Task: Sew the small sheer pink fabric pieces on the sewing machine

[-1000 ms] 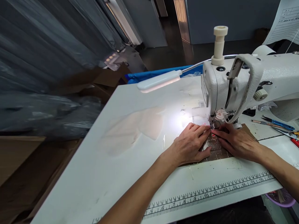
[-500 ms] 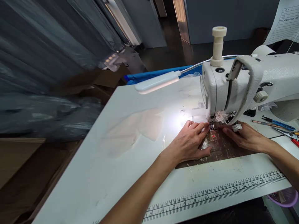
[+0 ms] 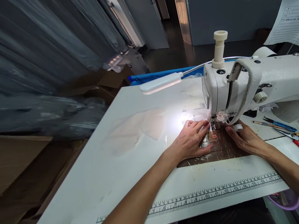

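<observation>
Here's the white tabletop [image 3: 84,186], smooth and faintly stained, ruler marks [image 3: 217,192] printed along its near edge, and over its right side stands my sewing machine [image 3: 275,73], all pebbly white paint. Beneath it, short of the near edge, is the brown panel [image 3: 224,150] under my hands: flat, glossy, badly scuffed, its near left corner square. Out toward the left edge, a sheer pale piece [image 3: 149,124] lies flat and soft-outlined; toward the far edge hangs the slim, rounded lamp [image 3: 161,84], glare pooling close to my knuckles. Now my left hand [image 3: 189,137]: fingers pressed together, tips right beside the shiny metal presser foot [image 3: 215,126], thumb spread away over the panel, no pinch there. My right hand [image 3: 249,141] sits opposite, thumb stretched toward the foot, other fingers mostly hidden; can't tell whether they're pinching anything. Best, I'd judge, to press lightly and evenly from both sides, fingertips clear of the needle's path. Just above the foot, a ruffled pink rosette [image 3: 220,116]; just below, one tiny red mark [image 3: 214,136].
</observation>
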Motion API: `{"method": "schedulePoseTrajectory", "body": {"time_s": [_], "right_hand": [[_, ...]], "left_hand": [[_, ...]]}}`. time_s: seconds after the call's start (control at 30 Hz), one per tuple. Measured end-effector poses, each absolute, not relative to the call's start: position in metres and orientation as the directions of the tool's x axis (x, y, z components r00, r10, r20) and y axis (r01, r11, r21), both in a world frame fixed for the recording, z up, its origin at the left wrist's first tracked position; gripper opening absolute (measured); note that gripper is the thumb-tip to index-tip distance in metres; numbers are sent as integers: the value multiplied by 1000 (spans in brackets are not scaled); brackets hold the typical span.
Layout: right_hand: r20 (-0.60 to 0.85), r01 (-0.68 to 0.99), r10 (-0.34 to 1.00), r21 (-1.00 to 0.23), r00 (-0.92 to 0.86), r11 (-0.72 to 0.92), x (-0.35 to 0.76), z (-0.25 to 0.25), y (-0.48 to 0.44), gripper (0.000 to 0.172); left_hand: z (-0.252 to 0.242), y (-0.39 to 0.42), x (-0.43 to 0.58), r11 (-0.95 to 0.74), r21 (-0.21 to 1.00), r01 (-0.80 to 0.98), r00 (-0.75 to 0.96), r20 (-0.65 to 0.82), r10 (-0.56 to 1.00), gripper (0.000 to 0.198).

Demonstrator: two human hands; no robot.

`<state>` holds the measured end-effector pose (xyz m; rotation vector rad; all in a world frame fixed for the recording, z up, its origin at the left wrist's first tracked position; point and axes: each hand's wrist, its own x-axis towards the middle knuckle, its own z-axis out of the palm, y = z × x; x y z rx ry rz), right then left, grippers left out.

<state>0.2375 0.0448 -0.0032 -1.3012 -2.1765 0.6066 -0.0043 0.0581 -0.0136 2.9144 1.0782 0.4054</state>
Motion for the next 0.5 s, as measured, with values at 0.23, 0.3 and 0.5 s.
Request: {"method": "schedulePoseTrajectory", "body": {"time_s": [0.23,0.3,0.5], "right_hand": [[219,701,900,-568,-377,432,238,-10,45,29],[228,733,892,-510,-390,450,239,-17,45,31],[288,765,857,-392,-427,512,242,-39,46,37]], "left_hand": [[-21,55,-2,-708,163,687,608,404,683,34],[-23,58,-2,-682,161,713,557,460,691,28],[-9,121,-4,-559,287,778,489,282,825,25]]}}
